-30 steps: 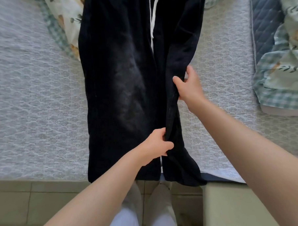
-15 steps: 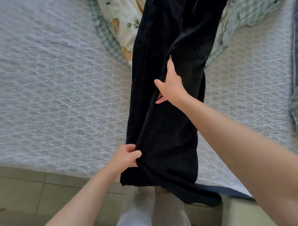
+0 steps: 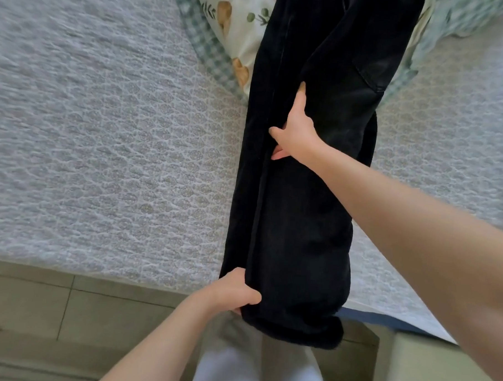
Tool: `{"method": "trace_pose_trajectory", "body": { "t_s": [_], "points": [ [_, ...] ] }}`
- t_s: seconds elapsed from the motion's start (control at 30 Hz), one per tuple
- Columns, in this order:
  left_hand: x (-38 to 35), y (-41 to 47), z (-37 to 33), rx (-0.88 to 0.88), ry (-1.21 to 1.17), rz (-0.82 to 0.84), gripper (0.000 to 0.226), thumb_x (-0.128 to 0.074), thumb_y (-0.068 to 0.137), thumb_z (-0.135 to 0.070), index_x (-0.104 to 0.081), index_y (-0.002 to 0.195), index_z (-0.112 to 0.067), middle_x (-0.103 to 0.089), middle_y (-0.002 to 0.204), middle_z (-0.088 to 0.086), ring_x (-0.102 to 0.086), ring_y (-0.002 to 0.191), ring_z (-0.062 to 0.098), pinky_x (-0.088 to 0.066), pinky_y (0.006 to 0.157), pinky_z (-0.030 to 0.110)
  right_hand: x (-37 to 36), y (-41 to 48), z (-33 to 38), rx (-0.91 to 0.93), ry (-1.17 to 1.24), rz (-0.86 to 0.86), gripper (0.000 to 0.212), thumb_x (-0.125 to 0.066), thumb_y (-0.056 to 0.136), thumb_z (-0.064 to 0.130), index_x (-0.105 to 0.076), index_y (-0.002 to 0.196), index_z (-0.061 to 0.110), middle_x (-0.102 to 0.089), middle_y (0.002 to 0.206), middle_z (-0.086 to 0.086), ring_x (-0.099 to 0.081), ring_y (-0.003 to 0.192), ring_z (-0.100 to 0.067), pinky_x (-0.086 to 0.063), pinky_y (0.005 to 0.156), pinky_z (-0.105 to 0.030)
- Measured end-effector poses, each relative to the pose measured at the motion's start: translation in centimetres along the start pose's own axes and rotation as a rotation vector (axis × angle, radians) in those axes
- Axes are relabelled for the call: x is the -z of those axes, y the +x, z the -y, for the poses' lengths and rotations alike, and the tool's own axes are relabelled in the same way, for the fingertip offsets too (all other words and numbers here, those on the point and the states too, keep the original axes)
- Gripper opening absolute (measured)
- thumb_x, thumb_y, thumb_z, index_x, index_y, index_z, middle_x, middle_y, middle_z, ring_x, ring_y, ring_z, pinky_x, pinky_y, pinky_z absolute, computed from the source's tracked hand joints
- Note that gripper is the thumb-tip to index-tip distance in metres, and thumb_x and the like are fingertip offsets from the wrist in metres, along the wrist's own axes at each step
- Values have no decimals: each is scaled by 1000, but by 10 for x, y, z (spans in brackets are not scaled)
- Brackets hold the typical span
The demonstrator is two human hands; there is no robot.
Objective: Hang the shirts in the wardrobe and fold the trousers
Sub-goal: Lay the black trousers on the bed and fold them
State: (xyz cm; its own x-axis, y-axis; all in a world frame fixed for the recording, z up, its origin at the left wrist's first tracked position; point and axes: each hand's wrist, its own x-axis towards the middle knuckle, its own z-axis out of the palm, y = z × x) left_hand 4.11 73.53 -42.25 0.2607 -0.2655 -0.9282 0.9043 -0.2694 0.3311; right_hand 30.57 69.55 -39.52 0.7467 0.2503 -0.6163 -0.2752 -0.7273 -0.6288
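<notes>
The black trousers [image 3: 295,206] lie lengthwise on the bed [image 3: 116,155], hems over its near edge. The left hand [image 3: 234,293] grips the hem, fingers curled round it. The right hand [image 3: 297,134] rests mid-leg, forefinger straight; whether it pinches cloth, I cannot tell

I see a bed [image 3: 102,155] with a grey patterned cover. Black trousers [image 3: 301,221] lie lengthwise on it, folded narrow, with the hems hanging just over the near edge. Their far end rests on a floral quilt [image 3: 237,22] with a checked border.
</notes>
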Motion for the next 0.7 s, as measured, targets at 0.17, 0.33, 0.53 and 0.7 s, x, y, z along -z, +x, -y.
{"method": "trace_pose_trajectory", "body": {
  "t_s": [0.17, 0.33, 0.53, 0.7],
  "points": [
    [33, 15, 37, 78, 178, -86, 16, -56, 80, -1, -62, 94, -5, -64, 88, 3, -61, 82, 16, -50, 65, 20, -1, 2, -10, 34, 31, 5, 100, -58, 95, 15, 22, 148, 40, -62, 116, -9, -70, 78, -16, -60, 63, -26],
    [37, 17, 55, 60, 168, -118, 31, -66, 85, -12, -66, 116, -13, -71, 109, 1, -67, 100, 15, -54, 91, 32, 14, -29, -53, 83, 151, -110, 60, -54, 96, 18, -28, 148, 28, -65, 98, -1, -67, 90, -13, -59, 81, -34],
    [29, 16, 56, 57, 124, -186, 38, -55, 97, -44, -69, 109, -11, -73, 104, 4, -70, 93, 18, -56, 84, 32, 21, -102, -165, -108, 148, -272, 17, -51, 95, 15, -48, 111, 23, -56, 88, 2, -61, 85, -20, -56, 81, -48],
    [17, 12, 61, 105, 20, -176, 49, -40, 97, -60, -66, 111, -21, -70, 110, -6, -65, 102, 13, -50, 101, 41, 8, -158, -228, -292, 159, -211, 21, -55, 96, 16, -43, 114, 17, -55, 86, 0, -61, 85, -22, -55, 83, -47]
  ]
}}
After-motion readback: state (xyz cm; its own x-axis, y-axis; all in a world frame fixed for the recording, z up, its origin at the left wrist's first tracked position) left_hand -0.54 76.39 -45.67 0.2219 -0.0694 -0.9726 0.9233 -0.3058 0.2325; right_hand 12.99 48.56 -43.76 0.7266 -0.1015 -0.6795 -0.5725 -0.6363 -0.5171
